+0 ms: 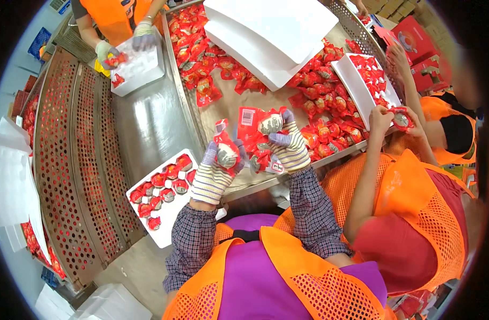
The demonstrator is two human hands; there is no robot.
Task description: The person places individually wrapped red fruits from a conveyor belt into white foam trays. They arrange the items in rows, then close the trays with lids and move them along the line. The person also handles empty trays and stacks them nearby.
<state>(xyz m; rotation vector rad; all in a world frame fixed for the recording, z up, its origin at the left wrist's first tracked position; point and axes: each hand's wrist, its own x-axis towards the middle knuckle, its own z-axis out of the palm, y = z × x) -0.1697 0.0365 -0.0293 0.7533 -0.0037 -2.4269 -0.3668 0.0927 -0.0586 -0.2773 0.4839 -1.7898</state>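
Both my hands wear striped knit gloves and are raised over the near edge of the metal table. My left hand is closed around a red plastic packet with a round silver-and-white patch. In my right hand, thumb and fingers pinch another red packet, its silver print and a white label showing. A further red packet hangs just below it; whether I hold that one too I cannot tell. Left of my left hand, a white foam tray carries rows of similar packets in part of its space.
Loose red packets are heaped on the table, with white foam boxes on top. A perforated metal guard curves along the left. One co-worker fills a foam box across from me; another works close at my right.
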